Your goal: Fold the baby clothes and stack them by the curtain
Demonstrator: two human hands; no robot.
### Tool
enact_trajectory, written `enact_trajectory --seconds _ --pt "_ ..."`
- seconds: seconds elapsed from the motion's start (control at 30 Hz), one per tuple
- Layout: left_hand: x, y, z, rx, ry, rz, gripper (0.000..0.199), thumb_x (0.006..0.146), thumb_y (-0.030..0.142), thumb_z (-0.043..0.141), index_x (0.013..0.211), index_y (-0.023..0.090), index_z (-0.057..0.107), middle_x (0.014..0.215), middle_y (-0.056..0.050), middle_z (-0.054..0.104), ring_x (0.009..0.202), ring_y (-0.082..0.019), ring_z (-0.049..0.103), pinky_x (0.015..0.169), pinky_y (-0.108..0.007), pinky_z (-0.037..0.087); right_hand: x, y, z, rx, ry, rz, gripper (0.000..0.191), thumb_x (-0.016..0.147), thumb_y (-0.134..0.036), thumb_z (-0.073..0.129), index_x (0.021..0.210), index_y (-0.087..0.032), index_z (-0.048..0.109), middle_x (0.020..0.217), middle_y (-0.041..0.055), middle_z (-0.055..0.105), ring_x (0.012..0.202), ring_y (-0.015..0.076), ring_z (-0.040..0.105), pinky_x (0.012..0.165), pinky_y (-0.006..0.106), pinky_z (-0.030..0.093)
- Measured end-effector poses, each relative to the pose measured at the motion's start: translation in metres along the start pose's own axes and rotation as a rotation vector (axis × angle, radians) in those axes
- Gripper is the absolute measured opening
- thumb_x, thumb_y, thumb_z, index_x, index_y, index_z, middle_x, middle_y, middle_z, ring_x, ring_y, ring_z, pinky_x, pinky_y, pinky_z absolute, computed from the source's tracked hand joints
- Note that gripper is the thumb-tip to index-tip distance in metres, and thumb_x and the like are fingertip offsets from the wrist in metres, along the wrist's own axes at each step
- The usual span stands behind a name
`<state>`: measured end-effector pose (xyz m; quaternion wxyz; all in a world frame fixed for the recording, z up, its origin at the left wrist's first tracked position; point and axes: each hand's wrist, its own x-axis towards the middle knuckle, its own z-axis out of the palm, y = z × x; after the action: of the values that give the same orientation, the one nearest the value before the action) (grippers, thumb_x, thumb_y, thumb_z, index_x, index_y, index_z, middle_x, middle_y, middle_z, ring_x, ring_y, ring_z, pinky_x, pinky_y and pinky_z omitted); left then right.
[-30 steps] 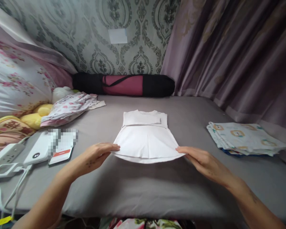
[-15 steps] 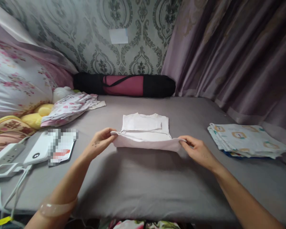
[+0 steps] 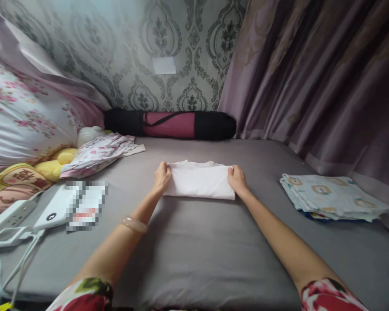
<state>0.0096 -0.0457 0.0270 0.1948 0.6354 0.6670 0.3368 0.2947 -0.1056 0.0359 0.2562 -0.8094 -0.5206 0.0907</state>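
A small white long-sleeved shirt (image 3: pixel 199 182) lies folded into a flat rectangle on the grey bed sheet (image 3: pixel 194 250). Its neckline peeks out along the far edge. My left hand (image 3: pixel 163 178) pinches the far left corner of the folded-over layer, and a translucent bangle circles that wrist. At the far right corner, my right hand (image 3: pixel 237 179) has its fingers closed on the cloth. The sleeves are hidden under the top layer.
Folded printed cloths (image 3: pixel 333 196) are stacked at right. On the left are a patterned garment (image 3: pixel 100 152), yellow plush toy (image 3: pixel 53 164), white power bank (image 3: pixel 60 205), a pixelated item (image 3: pixel 87 207) and power strip (image 3: pixel 16 216) with cables. A black-and-pink rolled bag (image 3: pixel 170 124) lies by the wall.
Both hands have carried the shirt's near edge away from me and up over the body, covering the sleeves. The view has tilted slightly upward.
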Motion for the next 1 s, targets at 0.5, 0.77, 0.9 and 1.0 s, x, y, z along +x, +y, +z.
enact_trajectory --seconds 0.5,0.77,0.9,1.0 --pt "0.01 0.005 0.015 0.423 -0.082 0.164 0.029 0.099 0.023 0.024 0.117 0.019 0.047 0.108 -0.014 0.064 0.096 -0.024 0.063 0.077 -0.031 0.044 0.012 -0.009 0.013 -0.29 -0.075 -0.013 0.039 0.104 -0.033 0.019 0.126 -0.015 0.045 0.104 0.0175 0.069 0.098 0.0261 0.067 0.082 0.034 0.044" --pt "0.015 0.002 0.022 0.499 -0.119 0.092 0.033 0.099 0.025 0.023 0.115 0.012 0.049 0.105 -0.02 0.066 0.094 -0.029 0.066 0.078 -0.037 0.047 0.016 -0.007 0.019 -0.311 -0.09 0.041 0.041 0.103 -0.034 0.022 0.121 -0.012 0.05 0.108 0.0214 0.068 0.104 0.028 0.065 0.086 0.037 0.045" --pt "0.018 0.001 0.026 0.506 -0.109 0.031 0.031 0.098 0.026 0.028 0.113 0.011 0.051 0.106 -0.022 0.066 0.098 -0.03 0.066 0.08 -0.038 0.048 0.018 -0.008 0.023 -0.321 -0.082 0.074 0.039 0.101 -0.035 0.028 0.118 -0.01 0.053 0.109 0.0226 0.067 0.104 0.0298 0.065 0.086 0.038 0.046" --pt "0.021 0.001 0.027 0.485 -0.102 -0.008 0.03 0.097 0.028 0.031 0.113 0.011 0.051 0.106 -0.022 0.066 0.099 -0.03 0.066 0.081 -0.038 0.047 0.018 -0.009 0.023 -0.308 -0.084 0.088 0.038 0.1 -0.034 0.03 0.12 -0.01 0.052 0.11 0.0229 0.066 0.106 0.0297 0.064 0.087 0.039 0.045"
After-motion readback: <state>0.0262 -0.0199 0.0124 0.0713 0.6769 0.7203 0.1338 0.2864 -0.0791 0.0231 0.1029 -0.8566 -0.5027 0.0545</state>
